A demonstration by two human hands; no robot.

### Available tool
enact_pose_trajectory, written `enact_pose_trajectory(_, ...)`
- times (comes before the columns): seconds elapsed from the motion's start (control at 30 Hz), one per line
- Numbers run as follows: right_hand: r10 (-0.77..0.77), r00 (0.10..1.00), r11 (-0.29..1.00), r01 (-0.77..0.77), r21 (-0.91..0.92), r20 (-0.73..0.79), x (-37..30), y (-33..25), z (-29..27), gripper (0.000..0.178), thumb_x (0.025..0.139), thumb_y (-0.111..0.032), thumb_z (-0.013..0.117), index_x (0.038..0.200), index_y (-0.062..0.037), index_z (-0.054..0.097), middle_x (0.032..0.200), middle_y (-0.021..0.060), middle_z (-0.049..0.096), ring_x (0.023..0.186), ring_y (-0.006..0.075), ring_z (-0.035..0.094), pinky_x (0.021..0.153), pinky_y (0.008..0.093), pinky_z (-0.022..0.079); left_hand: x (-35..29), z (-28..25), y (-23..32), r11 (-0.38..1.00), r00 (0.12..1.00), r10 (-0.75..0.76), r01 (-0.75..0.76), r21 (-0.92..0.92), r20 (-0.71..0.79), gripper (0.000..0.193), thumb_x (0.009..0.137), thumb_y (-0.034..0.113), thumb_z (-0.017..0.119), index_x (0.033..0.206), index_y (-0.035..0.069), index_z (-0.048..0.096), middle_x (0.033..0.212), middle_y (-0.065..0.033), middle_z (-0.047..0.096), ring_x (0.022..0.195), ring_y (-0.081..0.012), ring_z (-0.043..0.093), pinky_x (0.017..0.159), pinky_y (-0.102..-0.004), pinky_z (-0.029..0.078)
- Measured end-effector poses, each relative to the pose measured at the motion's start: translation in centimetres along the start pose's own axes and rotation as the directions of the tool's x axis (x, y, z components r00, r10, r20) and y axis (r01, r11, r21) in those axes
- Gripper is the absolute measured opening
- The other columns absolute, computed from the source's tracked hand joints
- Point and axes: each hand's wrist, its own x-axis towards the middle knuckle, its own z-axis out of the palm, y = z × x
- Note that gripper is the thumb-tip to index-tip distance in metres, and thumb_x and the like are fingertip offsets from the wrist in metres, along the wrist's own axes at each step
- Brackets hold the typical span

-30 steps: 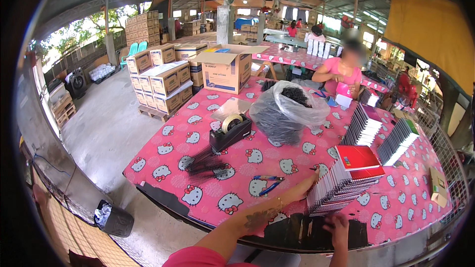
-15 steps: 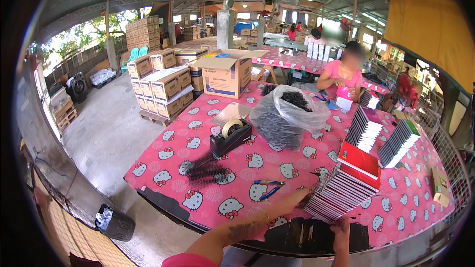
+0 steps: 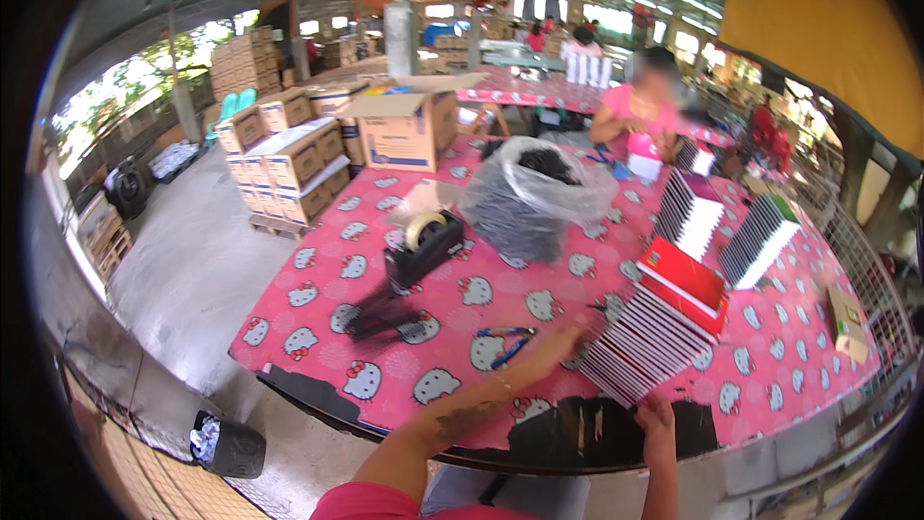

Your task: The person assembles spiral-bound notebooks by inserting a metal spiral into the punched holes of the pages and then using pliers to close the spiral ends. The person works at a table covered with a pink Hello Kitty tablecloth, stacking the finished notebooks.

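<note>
A tall stack of red spiral notebooks [image 3: 647, 347] leans at the near right of the table, its bound edges showing as striped rows. The top few red notebooks [image 3: 685, 279] sit shifted from those below. My left hand [image 3: 566, 337] is against the stack's left side, its fingers blurred and partly hidden. Low at the near corner, my right hand [image 3: 656, 414] grips the stack with bent fingers. Blue-handled pliers [image 3: 510, 345] lie just left of my left hand. Loose black wire coils [image 3: 380, 316] rest further left.
A tape dispenser [image 3: 423, 248] and a clear bag of black coils [image 3: 525, 202] stand mid-table. More notebook stacks [image 3: 688, 212] [image 3: 760, 241] are beyond at the right, with a small cardboard box [image 3: 847, 325] near the edge. A person in pink [image 3: 647, 116] works across the table.
The view has shifted, so the scene sits further left and higher. The top red notebooks now stand visibly offset from the stack. Both hands remain at it.
</note>
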Motion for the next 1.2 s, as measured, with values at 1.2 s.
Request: enact_pose_trajectory(1.2,-0.259,0.510,0.170,0.860,-0.481,0.820,11.4,-27.0,12.3,0.028,0.085,-0.021,0.069,0.108,-0.0048,0.071,0.082,0.0152,0.070,0.079,0.0313,0.069,0.073,0.0418,0.053,-11.7,3.1,15.7,0.954,0.951,0.180,-0.107,-0.278,0.251,0.043,0.105,0.029,0.047,0.138,0.002,0.047,0.100,-0.0085,0.062,0.092,-0.0226,0.068,0.077,-0.0370,0.057)
